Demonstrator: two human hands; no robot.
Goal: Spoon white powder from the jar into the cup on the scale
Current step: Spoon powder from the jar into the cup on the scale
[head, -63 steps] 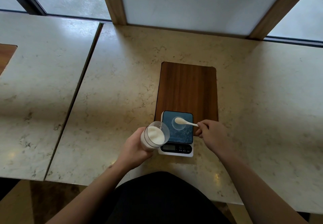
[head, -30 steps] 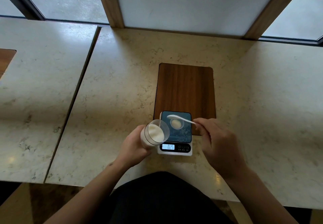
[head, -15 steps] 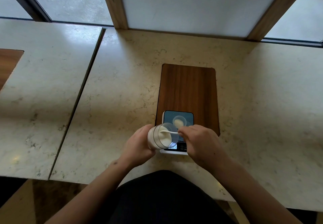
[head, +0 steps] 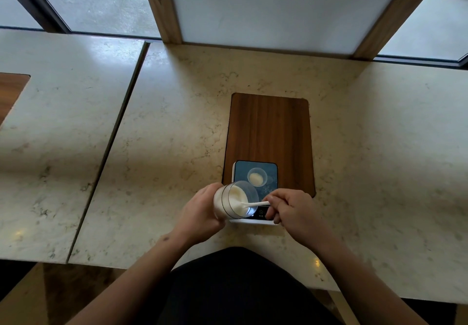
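View: looking down from head height at a person's two bare forearms over a pale, veined marble tabletop (head: 177, 127).
Left hand (head: 200, 213): wrapped around the base of a clear, round glass jar (head: 235, 201), holding it tipped on its side with the mouth facing right, above the near left corner of the scale.
Jar contents: white powder (head: 236, 198) fills the lower part of the tipped jar.
Right hand (head: 291, 209): fingers curled and pinching the handle of a small white plastic spoon (head: 253, 205); the spoon's bowl is inside the jar mouth, in the powder.
Scale: a small rectangular digital kitchen scale (head: 268, 172) with a dark blue glossy platform and a white body, resting on the near end of a dark walnut wooden board (head: 269, 132) set into the tabletop.
Cup: a small clear round plastic cup (head: 257, 177) stands upright on the scale platform, just beyond the jar, with a small mound of white powder in its bottom.
Writing: the scale's front panel shows small button symbols; the hands and jar hide most of it, and no brand or figures can be read.
Background: wooden window frame posts (head: 162, 5) and a white panel beyond the tabletop.
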